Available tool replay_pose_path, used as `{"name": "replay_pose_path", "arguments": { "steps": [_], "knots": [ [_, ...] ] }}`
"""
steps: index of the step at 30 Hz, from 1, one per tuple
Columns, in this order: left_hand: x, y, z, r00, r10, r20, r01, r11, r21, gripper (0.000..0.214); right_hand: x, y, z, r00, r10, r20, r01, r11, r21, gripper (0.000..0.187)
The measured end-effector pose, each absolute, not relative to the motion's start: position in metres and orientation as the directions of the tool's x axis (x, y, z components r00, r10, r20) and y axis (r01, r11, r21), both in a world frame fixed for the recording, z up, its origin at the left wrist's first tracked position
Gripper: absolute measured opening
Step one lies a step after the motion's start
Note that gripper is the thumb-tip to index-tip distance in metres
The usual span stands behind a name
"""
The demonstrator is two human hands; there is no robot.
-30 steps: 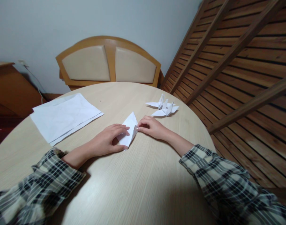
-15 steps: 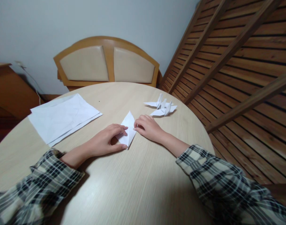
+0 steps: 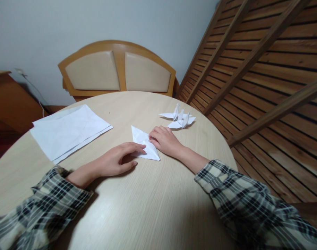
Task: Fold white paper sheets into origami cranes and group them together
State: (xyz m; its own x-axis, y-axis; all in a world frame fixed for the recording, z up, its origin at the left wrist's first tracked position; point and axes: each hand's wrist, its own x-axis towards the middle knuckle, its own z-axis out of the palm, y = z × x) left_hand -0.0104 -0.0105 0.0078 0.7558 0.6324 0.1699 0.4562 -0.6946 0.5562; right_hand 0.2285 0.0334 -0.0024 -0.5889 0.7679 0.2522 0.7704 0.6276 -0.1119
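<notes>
A folded white paper (image 3: 140,136) lies on the table between my hands, its upper point aimed to the far left and another corner toward the near right. My left hand (image 3: 113,160) is open at its left side, with fingertips resting on the paper and the thumb apart on the tabletop. With fingers curled and pinched together, my right hand (image 3: 165,140) holds the paper's right edge. Those fingers cover part of the edge. Just beyond the right hand stand folded paper cranes (image 3: 183,122), close together.
Large loose white sheets (image 3: 72,133) lie stacked on the left of the round wooden table (image 3: 148,208). A padded wooden headboard (image 3: 146,71) rises behind its far edge. Slatted wood (image 3: 265,104) borders the right side, and a brown cabinet (image 3: 13,100) is at far left.
The folded paper has turned counterclockwise, its top point swinging left and its bottom corner swinging right. My left thumb has come off the paper's lower corner. The right hand has barely moved.
</notes>
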Motion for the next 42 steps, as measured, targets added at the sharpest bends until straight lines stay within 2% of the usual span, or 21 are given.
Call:
{"name": "replay_pose_path", "arguments": {
  "steps": [5, 12, 18, 23, 34, 38, 42],
  "knots": [
    [-0.017, 0.000, 0.003, 0.676, 0.689, 0.261, 0.512, -0.694, 0.507, 0.044, 0.232, 0.030, -0.002, -0.632, 0.728, 0.265, 0.729, 0.674, -0.114, 0.025],
    [-0.020, 0.005, -0.007, 0.630, 0.731, 0.260, 0.613, -0.675, 0.411, 0.039, 0.232, 0.023, 0.001, -0.647, 0.729, 0.221, 0.721, 0.680, -0.133, 0.038],
    [-0.020, 0.008, -0.006, 0.542, 0.775, 0.325, 0.718, -0.628, 0.300, 0.033, 0.232, 0.023, 0.002, -0.644, 0.736, 0.210, 0.724, 0.674, -0.144, 0.043],
    [-0.020, 0.008, -0.001, 0.502, 0.803, 0.320, 0.714, -0.594, 0.371, 0.022, 0.233, 0.025, 0.001, -0.651, 0.734, 0.191, 0.713, 0.678, -0.177, 0.043],
    [-0.022, 0.006, -0.001, 0.657, 0.707, 0.261, 0.573, -0.694, 0.437, 0.017, 0.239, 0.028, 0.006, -0.729, 0.667, 0.155, 0.615, 0.737, -0.280, 0.041],
    [-0.021, 0.007, -0.002, 0.627, 0.736, 0.257, 0.600, -0.666, 0.444, 0.025, 0.239, 0.030, 0.004, -0.735, 0.659, 0.160, 0.602, 0.743, -0.294, 0.041],
    [-0.020, 0.008, -0.003, 0.578, 0.769, 0.273, 0.665, -0.638, 0.387, 0.031, 0.238, 0.030, 0.001, -0.733, 0.655, 0.182, 0.600, 0.749, -0.280, 0.042]
  ]
}}
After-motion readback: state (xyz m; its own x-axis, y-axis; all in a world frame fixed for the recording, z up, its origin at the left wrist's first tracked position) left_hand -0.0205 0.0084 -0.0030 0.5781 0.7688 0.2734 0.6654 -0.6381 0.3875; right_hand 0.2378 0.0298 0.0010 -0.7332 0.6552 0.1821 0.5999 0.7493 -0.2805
